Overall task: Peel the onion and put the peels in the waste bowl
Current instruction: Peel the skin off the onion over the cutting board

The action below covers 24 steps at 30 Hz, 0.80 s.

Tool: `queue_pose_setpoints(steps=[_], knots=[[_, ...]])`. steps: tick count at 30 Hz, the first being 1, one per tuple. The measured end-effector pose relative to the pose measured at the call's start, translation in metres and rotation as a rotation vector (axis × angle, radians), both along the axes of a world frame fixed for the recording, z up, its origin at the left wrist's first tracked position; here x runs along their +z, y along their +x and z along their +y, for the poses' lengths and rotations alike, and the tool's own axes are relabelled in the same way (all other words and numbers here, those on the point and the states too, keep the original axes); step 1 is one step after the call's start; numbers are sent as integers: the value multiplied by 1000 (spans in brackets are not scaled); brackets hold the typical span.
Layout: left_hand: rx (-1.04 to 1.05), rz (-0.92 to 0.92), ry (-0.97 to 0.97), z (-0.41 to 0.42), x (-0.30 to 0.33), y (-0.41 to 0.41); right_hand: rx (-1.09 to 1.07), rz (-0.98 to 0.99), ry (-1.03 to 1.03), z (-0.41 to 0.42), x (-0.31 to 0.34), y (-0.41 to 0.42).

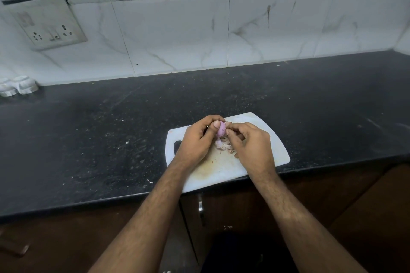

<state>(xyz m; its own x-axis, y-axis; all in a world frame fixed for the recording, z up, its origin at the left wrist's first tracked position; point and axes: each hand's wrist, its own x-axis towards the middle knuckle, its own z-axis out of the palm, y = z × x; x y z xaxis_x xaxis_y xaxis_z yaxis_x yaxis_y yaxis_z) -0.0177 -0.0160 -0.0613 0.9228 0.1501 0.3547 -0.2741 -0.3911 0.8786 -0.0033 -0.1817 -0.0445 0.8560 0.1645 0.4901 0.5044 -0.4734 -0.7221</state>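
One onion, one cutting board, two hands (peels uncounted)

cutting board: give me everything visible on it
White plastic-looking cutting board, rounded corners, slot handle at its left end. Lies flat and skewed on the dark counter, near edge overhanging the front. Yellowish stains mid-surface; peels piled on it. Both hands work above, holding the onion; whether they touch it is unclear.

Both bare forearms are extended forward from six o'clock, converging toward the centre. The left hand is curled closed, thumb laid across at its one o'clock side. The right hand is held just beside it at three o'clock, fingers bent inward, fingertips pinched toward the left thumb.
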Motion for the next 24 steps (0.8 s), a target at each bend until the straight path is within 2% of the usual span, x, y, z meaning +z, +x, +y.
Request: queue_pose_setpoints(steps=[11, 24], knots=[[23, -42, 142, -1, 1, -1, -27, 16, -62, 2, -2, 1], [15, -37, 129, 0, 0, -1, -20, 11, 19, 1, -1, 0]])
